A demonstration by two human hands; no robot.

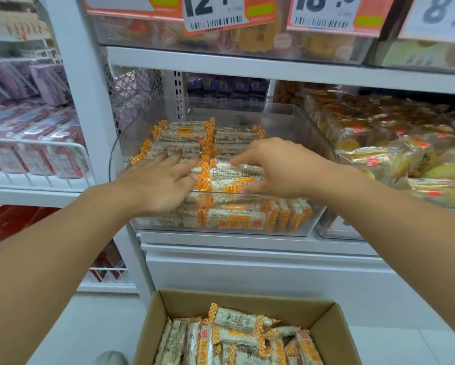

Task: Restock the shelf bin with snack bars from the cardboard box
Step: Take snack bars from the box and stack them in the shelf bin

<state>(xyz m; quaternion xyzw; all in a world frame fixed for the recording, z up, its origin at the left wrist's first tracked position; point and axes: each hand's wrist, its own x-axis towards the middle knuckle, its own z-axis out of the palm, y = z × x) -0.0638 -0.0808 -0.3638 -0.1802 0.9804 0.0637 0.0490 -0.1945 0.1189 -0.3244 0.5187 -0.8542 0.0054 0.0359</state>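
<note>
Both hands reach into the clear shelf bin [318, 143], which sits on the white shelf [247, 239]. The left hand [155, 183] lies flat with straight fingers on the snack bars [184, 139] inside. The right hand [279, 167] curls its fingers around one snack bar [236, 177] near the front wall. Below, the cardboard box [339, 335] stands open on the floor with more bars [234, 335] in it.

Clear bin [310, 122] on white shelf [247, 239]
</note>
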